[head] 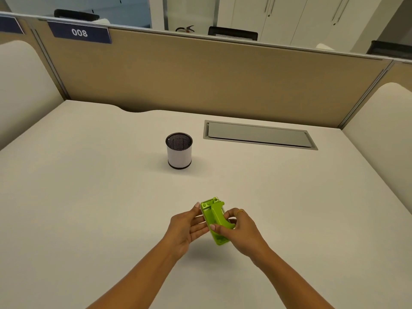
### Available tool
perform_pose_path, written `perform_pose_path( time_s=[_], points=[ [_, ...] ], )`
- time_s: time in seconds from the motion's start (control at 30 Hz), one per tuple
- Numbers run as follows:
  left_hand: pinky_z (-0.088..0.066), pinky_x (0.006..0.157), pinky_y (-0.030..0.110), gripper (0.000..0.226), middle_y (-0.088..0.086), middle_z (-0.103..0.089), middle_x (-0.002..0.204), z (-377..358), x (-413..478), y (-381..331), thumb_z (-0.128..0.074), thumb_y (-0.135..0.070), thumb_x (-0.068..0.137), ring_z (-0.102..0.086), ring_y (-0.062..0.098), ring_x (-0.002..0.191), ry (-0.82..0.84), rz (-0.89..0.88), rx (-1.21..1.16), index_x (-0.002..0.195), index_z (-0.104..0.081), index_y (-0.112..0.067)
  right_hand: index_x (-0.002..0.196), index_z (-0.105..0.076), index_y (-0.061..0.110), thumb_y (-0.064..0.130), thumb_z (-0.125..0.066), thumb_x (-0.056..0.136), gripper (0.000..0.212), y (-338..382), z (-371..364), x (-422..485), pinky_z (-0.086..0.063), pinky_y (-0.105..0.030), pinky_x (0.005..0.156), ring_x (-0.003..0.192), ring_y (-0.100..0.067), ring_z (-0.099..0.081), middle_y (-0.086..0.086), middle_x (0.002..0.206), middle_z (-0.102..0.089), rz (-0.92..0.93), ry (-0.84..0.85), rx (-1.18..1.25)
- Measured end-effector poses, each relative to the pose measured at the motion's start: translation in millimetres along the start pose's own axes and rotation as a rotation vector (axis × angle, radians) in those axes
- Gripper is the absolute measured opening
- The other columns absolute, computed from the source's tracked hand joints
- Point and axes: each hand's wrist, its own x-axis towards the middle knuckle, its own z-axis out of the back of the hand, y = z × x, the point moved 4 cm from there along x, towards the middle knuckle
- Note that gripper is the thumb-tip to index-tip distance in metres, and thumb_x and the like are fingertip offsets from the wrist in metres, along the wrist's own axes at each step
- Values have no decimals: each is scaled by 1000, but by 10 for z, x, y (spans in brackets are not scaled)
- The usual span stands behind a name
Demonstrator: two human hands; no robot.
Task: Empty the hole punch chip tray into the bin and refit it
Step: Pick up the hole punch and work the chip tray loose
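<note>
1. While I hold the green hole punch (215,221) tilted on its side just above the tabletop (89,197), near the middle of the near edge, my right hand (240,228) curls round its lever and my left hand (187,228) lies flat-fingered against its base.
2. Its chip tray side faces my left palm; I cannot tell whether the tray is clipped on or coming loose.
3. If the tray pops off here, chips would likely scatter over the tabletop, because the bin is well apart.
4. My left fingers only press and do not grip, so a freed tray could slip and drop.
5. The small mesh bin (179,156) stands upright toward the tabletop's middle; I see nothing inside but dark mesh.
</note>
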Motion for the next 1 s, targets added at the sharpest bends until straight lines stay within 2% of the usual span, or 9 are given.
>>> perform_pose_path(
  time_s=[0.13, 0.3, 0.6, 0.77, 0.83, 0.9, 1.0],
  points=[
    [-58, 49, 24, 26, 10, -75, 65, -4, -63, 41, -53, -26, 91, -72, 20, 58, -6, 30, -46, 85, -66, -4, 98, -47, 20, 33, -75, 73, 39, 1, -28, -84, -43, -12, 61, 94, -12, -50, -2, 109, -52, 6, 7, -9],
    [-58, 48, 25, 28, 9, -75, 64, -26, -93, 52, -49, -26, 93, -72, 19, 57, 7, 43, -58, 87, -65, -4, 98, -48, 20, 34, -75, 73, 39, -21, -70, -152, -45, -23, 72, 96, -16, -51, -2, 106, -52, 11, -20, -10],
    [-55, 42, 23, 28, 8, -73, 59, -10, -106, 27, -49, -23, 94, -70, 18, 51, -34, 8, -56, 84, -64, -2, 95, -49, 18, 33, -76, 72, 38, 32, -68, -184, -42, -17, 63, 84, -12, -49, 1, 97, -52, 50, -27, -16],
    [-55, 43, 23, 27, 15, -69, 79, -12, -97, 39, -48, -22, 94, -70, 18, 51, -44, 6, -58, 84, -63, -2, 95, -49, 18, 35, -75, 72, 39, 22, -70, -180, -41, -16, 61, 80, -9, -48, 2, 95, -52, 61, -25, -33],
    [-55, 43, 23, 28, 16, -68, 81, -15, -95, 42, -47, -22, 95, -70, 18, 51, -50, 10, -60, 85, -63, -2, 94, -49, 19, 35, -75, 72, 38, 22, -65, -179, -40, -15, 60, 76, -5, -47, 4, 93, -51, 62, -21, -32],
    [-55, 42, 23, 28, 15, -69, 80, -16, -95, 37, -47, -22, 95, -70, 18, 50, -56, 11, -62, 85, -63, -2, 94, -49, 20, 35, -75, 72, 38, 25, -63, -178, -40, -14, 59, 73, -3, -46, 5, 91, -50, 64, -18, -27],
    [-54, 41, 23, 28, 11, -73, 65, -18, -96, 16, -47, -22, 95, -70, 18, 50, -54, 7, -68, 84, -63, -2, 94, -49, 20, 36, -76, 71, 39, 39, -58, -171, -39, -14, 57, 71, -2, -44, 6, 91, -49, 73, -21, -27]
  ],
)
